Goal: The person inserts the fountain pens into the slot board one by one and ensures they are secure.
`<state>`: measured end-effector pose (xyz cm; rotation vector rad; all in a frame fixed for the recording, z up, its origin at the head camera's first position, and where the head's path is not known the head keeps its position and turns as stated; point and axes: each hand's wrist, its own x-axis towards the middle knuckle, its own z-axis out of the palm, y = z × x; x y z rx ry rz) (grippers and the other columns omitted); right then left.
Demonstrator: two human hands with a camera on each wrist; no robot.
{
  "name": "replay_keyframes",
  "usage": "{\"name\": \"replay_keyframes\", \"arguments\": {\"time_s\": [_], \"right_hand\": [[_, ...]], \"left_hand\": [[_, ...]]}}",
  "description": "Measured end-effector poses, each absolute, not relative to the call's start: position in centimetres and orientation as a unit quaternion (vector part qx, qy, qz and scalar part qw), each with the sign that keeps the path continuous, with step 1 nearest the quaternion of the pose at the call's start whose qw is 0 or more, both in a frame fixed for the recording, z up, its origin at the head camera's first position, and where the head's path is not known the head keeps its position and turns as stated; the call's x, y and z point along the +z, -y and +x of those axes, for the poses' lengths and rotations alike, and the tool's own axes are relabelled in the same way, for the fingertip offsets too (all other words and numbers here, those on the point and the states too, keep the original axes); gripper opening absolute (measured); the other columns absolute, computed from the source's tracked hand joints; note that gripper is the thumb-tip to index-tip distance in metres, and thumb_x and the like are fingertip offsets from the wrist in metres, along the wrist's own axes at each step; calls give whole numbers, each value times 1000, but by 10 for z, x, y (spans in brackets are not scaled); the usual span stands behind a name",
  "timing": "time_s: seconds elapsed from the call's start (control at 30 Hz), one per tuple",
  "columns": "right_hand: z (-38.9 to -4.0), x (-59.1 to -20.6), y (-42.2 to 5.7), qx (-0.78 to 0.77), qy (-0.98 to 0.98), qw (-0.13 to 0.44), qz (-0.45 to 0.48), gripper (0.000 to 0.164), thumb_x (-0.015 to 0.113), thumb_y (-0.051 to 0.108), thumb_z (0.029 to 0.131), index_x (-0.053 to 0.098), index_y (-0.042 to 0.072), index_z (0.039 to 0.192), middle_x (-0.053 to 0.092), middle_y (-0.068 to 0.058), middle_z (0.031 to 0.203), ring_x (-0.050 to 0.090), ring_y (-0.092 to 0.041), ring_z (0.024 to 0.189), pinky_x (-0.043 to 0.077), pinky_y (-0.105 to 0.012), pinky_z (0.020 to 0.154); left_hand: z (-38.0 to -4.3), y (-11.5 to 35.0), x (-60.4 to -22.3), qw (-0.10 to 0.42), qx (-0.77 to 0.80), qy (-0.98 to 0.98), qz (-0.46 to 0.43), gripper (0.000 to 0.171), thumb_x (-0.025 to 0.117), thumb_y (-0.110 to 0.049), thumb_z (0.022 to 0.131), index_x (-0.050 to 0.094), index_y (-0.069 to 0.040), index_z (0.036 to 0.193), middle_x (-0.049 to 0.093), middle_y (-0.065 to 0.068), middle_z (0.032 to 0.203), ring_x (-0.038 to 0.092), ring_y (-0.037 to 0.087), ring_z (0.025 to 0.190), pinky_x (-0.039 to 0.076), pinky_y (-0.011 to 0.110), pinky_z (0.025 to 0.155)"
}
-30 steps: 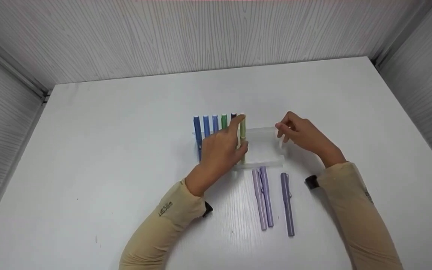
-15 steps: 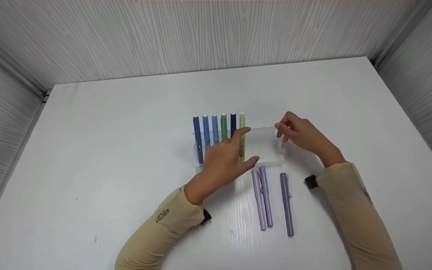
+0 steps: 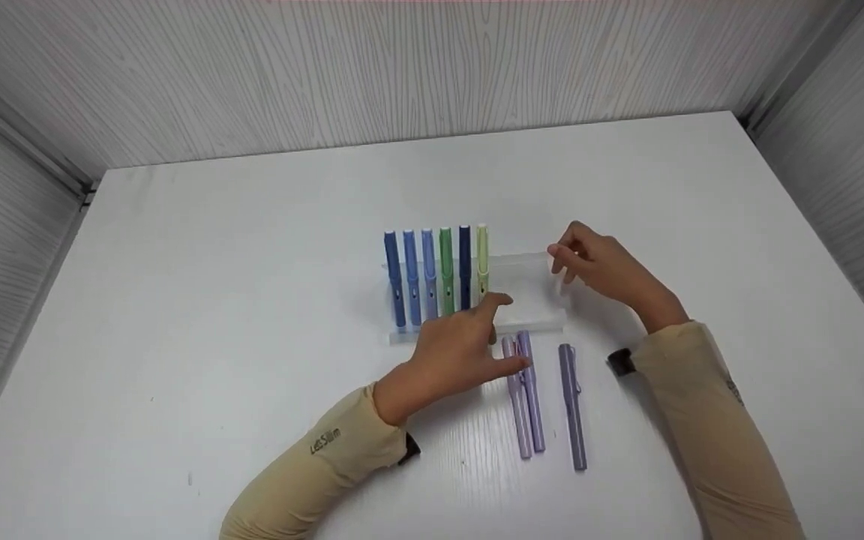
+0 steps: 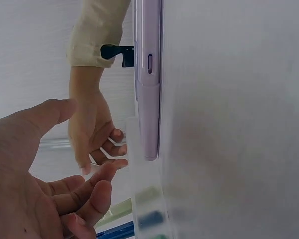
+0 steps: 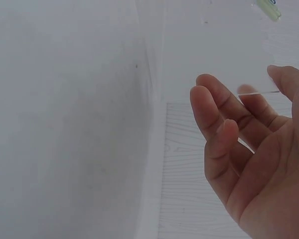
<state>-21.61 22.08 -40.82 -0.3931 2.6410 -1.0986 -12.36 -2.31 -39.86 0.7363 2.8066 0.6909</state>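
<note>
Lilac pens (image 3: 518,405) are lying before the clear rack (image 3: 541,327); left hand (image 3: 451,352) is hovering near its front, holding nothing; right hand (image 3: 597,262) is pinching its right end. Pens are likely handling light, stiff, slick; pinch mid-barrel.

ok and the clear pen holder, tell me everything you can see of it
The pen holder looks like see-through plastic, with a back panel and a ledge along its front. It stands on the white table. In the head view, six pens rest side by side on its left part; its right part is bare. The right hand pinches its right edge.
</note>
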Motion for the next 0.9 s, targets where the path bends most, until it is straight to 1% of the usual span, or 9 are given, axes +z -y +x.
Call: {"name": "replay_keyframes", "arguments": {"time_s": [0.3,0.5,0.7,0.9], "right_hand": [[-217,-410,-222,-371,-910,123,-140,36,44,45,100,48,9,103,69,-8,101,64,-20,82,44,-32,75],[-217,-409,-221,-369,-910,127,-139,37,44,45,100,48,9,104,69,-9,102,64,-21,83,44,-32,76],[-217,-409,-222,-368,-910,123,-145,36,44,44,100,48,9,104,69,-8,101,65,-21,82,45,-32,76],[-217,-410,-222,-370,-909,120,-149,38,43,46,100,49,9,103,68,-9,100,65,-20,81,46,-32,74]], "left_hand": [[-118,20,-407,104,209,-937,258,77,69,-60,78,45,-16,136,56,-6,67,47,9,53,31,24,45],[-119,17,-411,139,212,-938,237,77,69,-62,77,45,-17,135,45,-5,59,44,12,50,28,27,45],[-120,16,-413,165,217,-937,219,77,69,-62,77,45,-17,134,50,-4,62,48,14,56,32,28,49],[-120,15,-414,187,223,-931,221,74,70,-59,78,47,-16,134,54,-3,67,50,13,59,34,27,49]]}}
